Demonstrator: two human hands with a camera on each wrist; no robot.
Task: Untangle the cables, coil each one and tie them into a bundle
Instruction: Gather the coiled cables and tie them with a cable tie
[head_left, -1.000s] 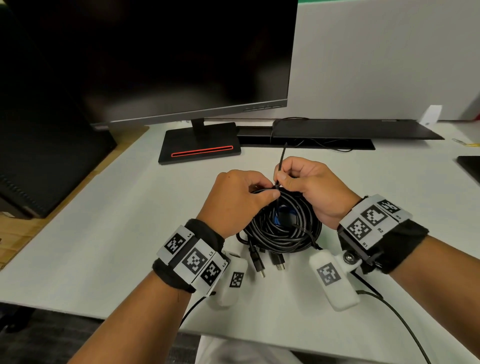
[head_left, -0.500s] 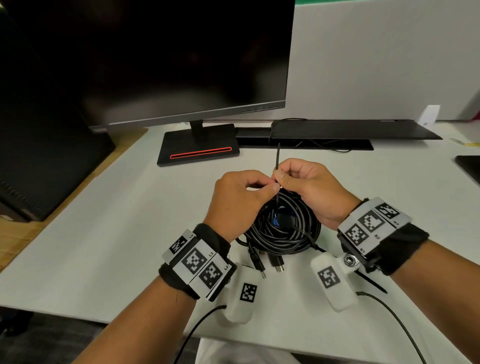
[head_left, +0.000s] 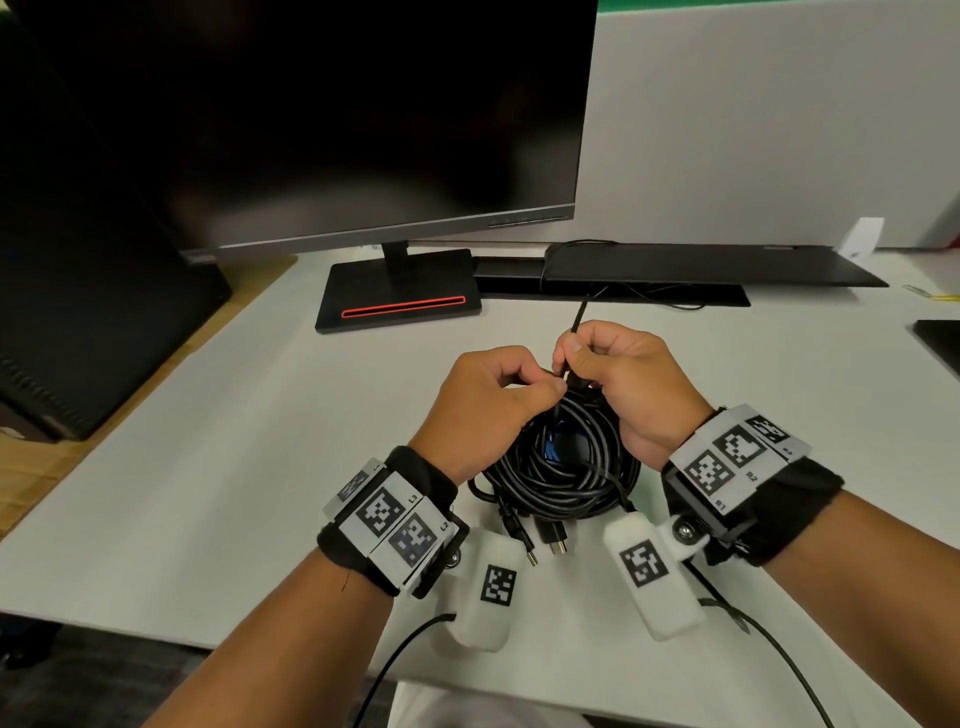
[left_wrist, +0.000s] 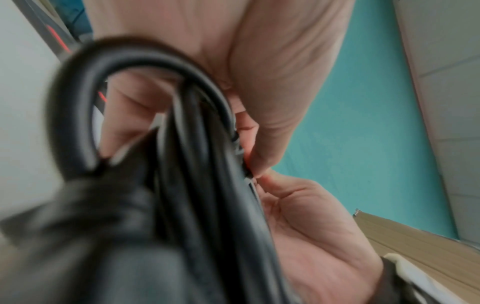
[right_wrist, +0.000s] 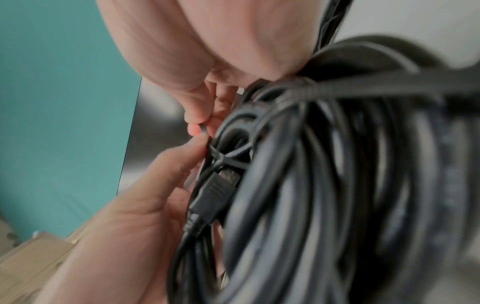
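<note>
Black cable coil is being held just above the bench, near its front edge, between both wrists. A thin tie is being drawn around the coil's far side, its free tail pointing up and away. The tail is being pinched by the right hand; the tie at the coil is being pinched by the left hand. Loops are lying neat, plugs dangling toward the front edge.

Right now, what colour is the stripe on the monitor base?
Red-orange, a thin outlined stripe along the front of the black monitor base. Head view shows it best.
</note>
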